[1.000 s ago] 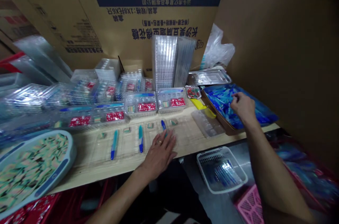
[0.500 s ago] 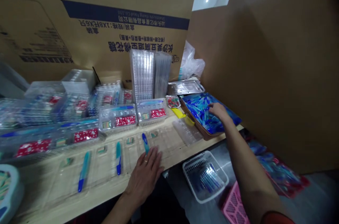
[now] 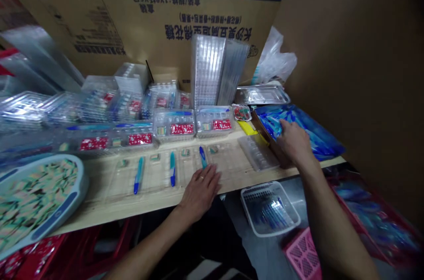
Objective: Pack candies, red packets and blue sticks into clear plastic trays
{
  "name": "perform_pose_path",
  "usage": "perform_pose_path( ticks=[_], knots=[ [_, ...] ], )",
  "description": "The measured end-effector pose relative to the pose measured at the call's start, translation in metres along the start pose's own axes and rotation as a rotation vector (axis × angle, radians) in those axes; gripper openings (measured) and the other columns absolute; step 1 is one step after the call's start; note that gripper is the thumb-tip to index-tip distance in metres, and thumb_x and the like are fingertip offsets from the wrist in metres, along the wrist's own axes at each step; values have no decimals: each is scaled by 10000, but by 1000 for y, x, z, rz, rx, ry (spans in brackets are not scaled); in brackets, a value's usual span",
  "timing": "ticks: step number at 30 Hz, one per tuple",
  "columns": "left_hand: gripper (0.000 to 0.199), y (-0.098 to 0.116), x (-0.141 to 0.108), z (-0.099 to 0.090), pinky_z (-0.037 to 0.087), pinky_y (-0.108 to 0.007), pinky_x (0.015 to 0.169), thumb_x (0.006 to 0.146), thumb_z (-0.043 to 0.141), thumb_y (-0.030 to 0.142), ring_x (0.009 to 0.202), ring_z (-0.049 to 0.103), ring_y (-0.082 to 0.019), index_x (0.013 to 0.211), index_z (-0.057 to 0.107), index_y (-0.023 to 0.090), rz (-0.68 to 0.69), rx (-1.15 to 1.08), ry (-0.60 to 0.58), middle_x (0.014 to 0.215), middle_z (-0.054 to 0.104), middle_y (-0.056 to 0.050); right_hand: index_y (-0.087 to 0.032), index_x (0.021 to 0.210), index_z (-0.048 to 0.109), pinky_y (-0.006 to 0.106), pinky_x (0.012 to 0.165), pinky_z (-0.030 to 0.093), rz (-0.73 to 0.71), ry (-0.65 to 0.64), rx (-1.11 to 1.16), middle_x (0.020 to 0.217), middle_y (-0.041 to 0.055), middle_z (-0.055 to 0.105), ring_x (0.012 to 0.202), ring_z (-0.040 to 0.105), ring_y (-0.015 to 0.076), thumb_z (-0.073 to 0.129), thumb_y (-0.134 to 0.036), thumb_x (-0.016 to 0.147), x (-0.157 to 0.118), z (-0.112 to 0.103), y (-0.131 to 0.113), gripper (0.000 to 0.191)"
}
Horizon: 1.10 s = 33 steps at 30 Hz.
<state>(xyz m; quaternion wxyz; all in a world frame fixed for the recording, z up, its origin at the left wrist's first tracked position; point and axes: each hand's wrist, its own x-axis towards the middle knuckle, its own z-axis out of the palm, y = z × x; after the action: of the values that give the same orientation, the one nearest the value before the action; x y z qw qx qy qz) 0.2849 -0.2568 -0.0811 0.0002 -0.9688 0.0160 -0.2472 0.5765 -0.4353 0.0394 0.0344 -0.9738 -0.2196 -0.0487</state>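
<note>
On the table (image 3: 99, 209) we count three pens (image 3: 138, 175) and four small striped pieces (image 3: 155, 157) lying in clear trays. In the front row of packs (image 3: 174, 116) we record four red packets (image 3: 182, 129). We find two upright stacks (image 3: 208, 68), one metal tray (image 3: 261, 95), one small dish (image 3: 241, 112) and one carton (image 3: 285, 160) of pens too blurred to count. We log one pale blue basin (image 3: 82, 182), its many pieces uncountable, plus one white basket (image 3: 276, 232) and one pink basket (image 3: 303, 253) below. We note two hands (image 3: 200, 189) in view
</note>
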Motion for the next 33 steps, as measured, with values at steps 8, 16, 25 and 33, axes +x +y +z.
perform_pose_path(
  ticks=[8, 16, 25, 33],
  knots=[
    [300, 1, 1, 1, 469, -433, 1061, 1025, 522, 255, 1334, 583, -278, 1287, 632, 157, -24, -53, 26, 1438, 622, -132, -159, 1453, 543, 300, 795, 483, -255, -159, 36, 1130, 138, 640, 925, 670, 231, 442, -1, 871, -124, 37, -90, 611],
    [313, 3, -2, 2, 478, -462, 1079, 1022, 502, 227, 1348, 575, -279, 1298, 622, 140, -38, -99, 28, 1423, 628, -154, -23, 1415, 526, 378, 927, 474, -318, -35, 90, 1148, 208, 620, 1059, 604, 287, 461, -79, 937, -114, 65, -107, 486],
    [346, -4, -22, -25, 427, -469, 1155, 949, 472, 112, 1457, 453, -253, 1244, 649, 155, -19, -252, 266, 1410, 632, -162, -126, 1317, 589, 474, 1010, 495, -481, 197, 150, 1342, 203, 578, 1197, 574, 304, 395, -190, 989, -135, 76, -79, 386],
    [419, -21, -98, -82, 427, -555, 1147, 871, 496, 87, 1498, 376, -293, 1251, 645, 179, -374, -43, 227, 1489, 554, -169, -349, 1582, 337, 780, 1036, 359, -642, 216, 386, 1606, 146, 369, 1493, 285, 465, 408, -397, 1003, -173, 98, -93, 586]
  ],
)
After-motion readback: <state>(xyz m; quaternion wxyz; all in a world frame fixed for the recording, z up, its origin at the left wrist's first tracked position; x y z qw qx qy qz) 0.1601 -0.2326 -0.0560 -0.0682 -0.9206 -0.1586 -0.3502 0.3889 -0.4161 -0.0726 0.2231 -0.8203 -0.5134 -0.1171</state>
